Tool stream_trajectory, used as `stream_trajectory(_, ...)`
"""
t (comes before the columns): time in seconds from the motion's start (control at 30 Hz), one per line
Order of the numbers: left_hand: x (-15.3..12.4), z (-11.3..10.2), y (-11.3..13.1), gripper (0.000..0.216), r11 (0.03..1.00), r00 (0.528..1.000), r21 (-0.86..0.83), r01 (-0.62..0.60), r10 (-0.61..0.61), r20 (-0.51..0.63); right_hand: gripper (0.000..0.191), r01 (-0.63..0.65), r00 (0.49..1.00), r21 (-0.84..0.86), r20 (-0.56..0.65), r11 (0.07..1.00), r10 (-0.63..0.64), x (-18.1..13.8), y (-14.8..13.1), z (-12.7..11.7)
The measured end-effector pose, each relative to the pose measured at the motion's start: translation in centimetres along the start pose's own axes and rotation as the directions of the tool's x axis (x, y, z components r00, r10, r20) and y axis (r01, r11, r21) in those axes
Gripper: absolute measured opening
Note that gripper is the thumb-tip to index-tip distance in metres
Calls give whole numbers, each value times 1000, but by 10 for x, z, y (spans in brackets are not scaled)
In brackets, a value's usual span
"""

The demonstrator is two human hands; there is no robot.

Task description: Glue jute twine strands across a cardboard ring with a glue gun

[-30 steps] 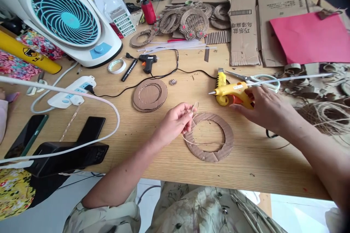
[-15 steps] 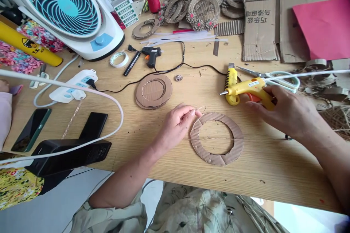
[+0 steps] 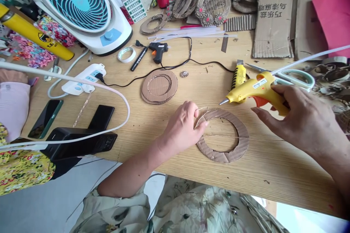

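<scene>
A brown cardboard ring (image 3: 237, 130) lies flat on the wooden table (image 3: 191, 167) in front of me. My left hand (image 3: 182, 128) is closed, pinching a thin straw-coloured strand (image 3: 218, 135) at the ring's left edge; the strand runs across the ring to the right. My right hand (image 3: 303, 120) grips the yellow glue gun (image 3: 254, 90) by its handle, lifted a little off the table. The nozzle points left, above the ring's upper right edge. A clear glue stick (image 3: 308, 58) juts from the gun's back.
A cardboard disc stack (image 3: 159, 86) lies beyond my left hand. Scissors (image 3: 295, 75), a second yellow tool (image 3: 239, 75), a small black glue gun (image 3: 158, 50), a power strip (image 3: 83, 80), a white fan (image 3: 79, 7), two phones (image 3: 101, 116) and woven cardboard pieces (image 3: 213, 0) surround the work.
My right hand has picked the glue gun up from the table and swung its nozzle toward the ring. My left hand has drawn the strand straight across the ring and settled on the ring's left edge.
</scene>
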State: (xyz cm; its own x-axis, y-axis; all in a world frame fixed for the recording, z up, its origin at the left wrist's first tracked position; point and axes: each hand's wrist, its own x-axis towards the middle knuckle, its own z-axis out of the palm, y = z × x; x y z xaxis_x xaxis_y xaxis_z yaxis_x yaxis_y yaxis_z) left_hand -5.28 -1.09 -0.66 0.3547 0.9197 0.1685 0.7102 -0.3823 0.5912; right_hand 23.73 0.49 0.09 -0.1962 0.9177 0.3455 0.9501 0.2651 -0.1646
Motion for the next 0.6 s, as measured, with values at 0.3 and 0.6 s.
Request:
stream_trajectory(0.3, -4, 16, 0, 51, 998, 998, 5, 61, -61, -9, 67, 42, 997, -110, -53, 993, -48, -1, -8, 2)
stream_trajectory(0.6, 9, 3, -4, 27, 994, 991, -57, -88, 82, -108, 68, 24, 997, -114, -69, 993, -32, -1, -3, 1)
